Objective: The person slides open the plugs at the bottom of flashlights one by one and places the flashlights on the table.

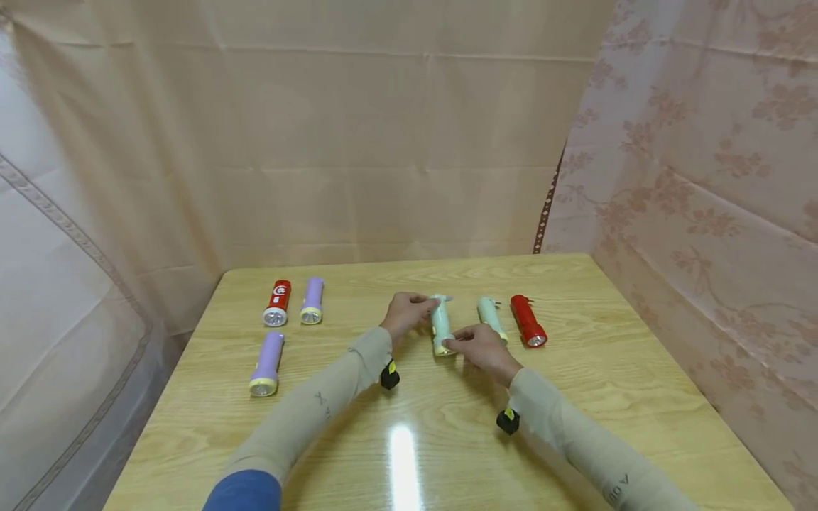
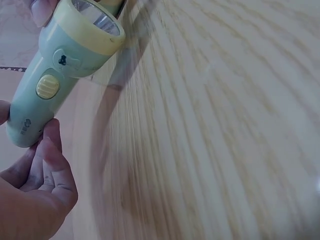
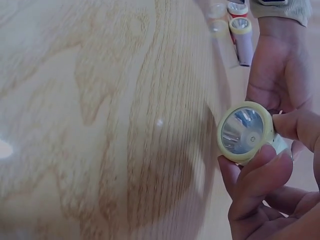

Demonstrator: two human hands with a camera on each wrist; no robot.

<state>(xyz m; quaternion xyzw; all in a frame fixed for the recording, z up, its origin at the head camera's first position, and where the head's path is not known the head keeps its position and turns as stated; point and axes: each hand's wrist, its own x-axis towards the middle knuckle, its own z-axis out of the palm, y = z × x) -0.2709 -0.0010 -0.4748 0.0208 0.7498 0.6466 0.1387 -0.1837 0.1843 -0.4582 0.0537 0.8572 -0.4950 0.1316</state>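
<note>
A mint-green flashlight (image 1: 441,323) with a pale yellow head ring is held between both hands near the middle of the table. My left hand (image 1: 407,312) pinches its tail end; in the left wrist view the yellow switch (image 2: 48,86) faces the camera. At the head end, my right hand (image 1: 483,345) grips the flashlight with thumb and fingers, and the right wrist view looks into its reflector (image 3: 243,131). Just beyond the right hand lies a second mint-green flashlight (image 1: 488,310), partly covered by that hand.
Right of it, a red flashlight (image 1: 527,321) lies on the wooden table (image 1: 358,454). To the left lie a red flashlight with a white head (image 1: 277,301) and two purple ones, one farther back (image 1: 313,298) and one nearer (image 1: 268,362). Curtains (image 1: 383,142) hang behind the table.
</note>
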